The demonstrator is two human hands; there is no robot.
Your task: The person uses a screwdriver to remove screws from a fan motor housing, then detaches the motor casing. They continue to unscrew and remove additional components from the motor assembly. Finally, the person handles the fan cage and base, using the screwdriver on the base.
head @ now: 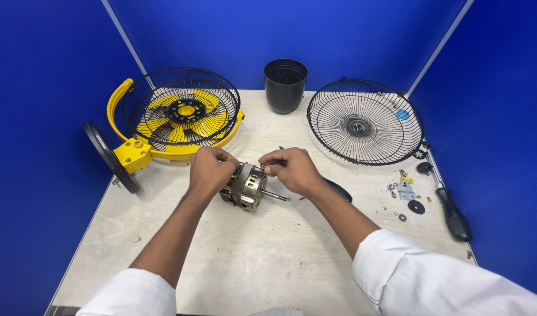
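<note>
Both hands on fan motor (245,186) above worktop (251,263): left hand (211,169) fingers curled on casing, right hand (292,168) fingers pinching something small, hidden

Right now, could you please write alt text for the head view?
Both hands, left hand and right hand, grip a small metal fan motor above a pale table. A yellow fan frame with a black grille, a loose grille, a black cup and a screwdriver lie around.
</note>
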